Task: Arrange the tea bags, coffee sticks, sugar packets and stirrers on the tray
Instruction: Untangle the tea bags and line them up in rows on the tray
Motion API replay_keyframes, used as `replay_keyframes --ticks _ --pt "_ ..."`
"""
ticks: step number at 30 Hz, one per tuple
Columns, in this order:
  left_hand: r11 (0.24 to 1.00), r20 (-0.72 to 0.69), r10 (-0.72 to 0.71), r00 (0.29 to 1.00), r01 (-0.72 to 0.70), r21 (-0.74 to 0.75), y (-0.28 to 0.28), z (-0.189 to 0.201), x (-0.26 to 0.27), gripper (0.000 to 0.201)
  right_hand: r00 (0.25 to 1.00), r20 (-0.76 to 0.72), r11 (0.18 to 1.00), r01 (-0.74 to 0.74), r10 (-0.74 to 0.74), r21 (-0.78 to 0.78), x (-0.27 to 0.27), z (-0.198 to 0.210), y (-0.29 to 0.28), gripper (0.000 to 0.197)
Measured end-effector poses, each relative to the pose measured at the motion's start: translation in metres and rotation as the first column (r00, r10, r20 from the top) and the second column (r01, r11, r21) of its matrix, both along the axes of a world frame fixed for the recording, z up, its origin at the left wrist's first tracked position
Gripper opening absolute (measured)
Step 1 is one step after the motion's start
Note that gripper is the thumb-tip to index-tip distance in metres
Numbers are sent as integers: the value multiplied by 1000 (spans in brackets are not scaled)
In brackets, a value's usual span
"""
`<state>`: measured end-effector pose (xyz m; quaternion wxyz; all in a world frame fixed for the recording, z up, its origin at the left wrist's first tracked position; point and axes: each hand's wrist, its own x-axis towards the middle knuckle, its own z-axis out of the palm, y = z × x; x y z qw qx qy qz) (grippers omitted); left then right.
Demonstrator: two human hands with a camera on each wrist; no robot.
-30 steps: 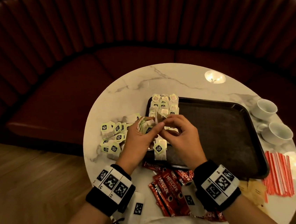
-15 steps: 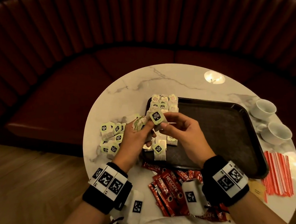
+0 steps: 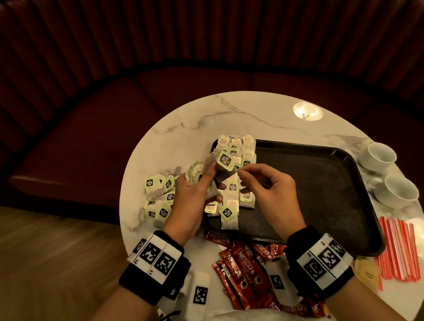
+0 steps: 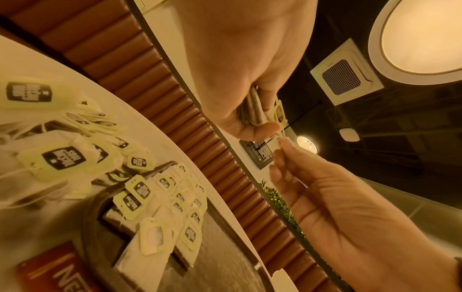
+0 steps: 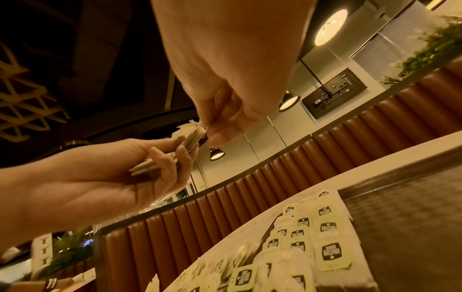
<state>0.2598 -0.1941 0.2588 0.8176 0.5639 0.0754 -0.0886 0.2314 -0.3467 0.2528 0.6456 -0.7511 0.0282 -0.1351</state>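
The left hand (image 3: 193, 196) clutches a bunch of tea bags (image 3: 201, 173) above the tray (image 3: 340, 199) while the right hand's (image 3: 269, 193) grip pinches one bag's string, probably to free it for laying beside the rows there.

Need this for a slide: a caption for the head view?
Left hand holds a bundle of tea bags over the tray while right hand pinches one.
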Motion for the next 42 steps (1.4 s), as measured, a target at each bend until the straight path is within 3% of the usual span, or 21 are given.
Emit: replay_keyframes --ticks 3,9,12,17,24,27,33,38,42 --pt "999 -27 -7 1000 6 -43 -1 0 1 34 1000 20 996 -12 13 -86 -2 -1 0 10" --pt "996 -28 -18 999 15 -86 -3 3 -2 13 992 71 958 -84 107 -274 -6 2 1 8" --pt "997 -31 -21 999 18 -80 -2 4 -2 13 989 66 963 -110 130 -245 -7 4 -1 7" --pt "997 -53 -24 998 20 -74 -1 3 -2 34 972 124 960 -171 201 -220 -7 11 -4 7" --pt "997 -65 -46 997 43 -57 -1 5 -3 25 957 104 963 -268 269 -27 -7 22 -1 9" --pt "997 -76 -47 996 43 -57 -1 5 -3 25 959 66 961 -276 277 -29 -7 25 0 12" --pt "997 -99 -23 995 15 -73 -1 4 -2 39 971 62 948 -212 233 -237 -8 20 -6 4" --pt "995 -91 -55 994 47 -94 -1 4 -3 39 951 208 859 -96 228 -503 -6 17 -16 7" --pt "992 -87 -84 993 75 -98 -2 6 -5 37 949 226 802 -44 220 -596 -5 13 -21 9"
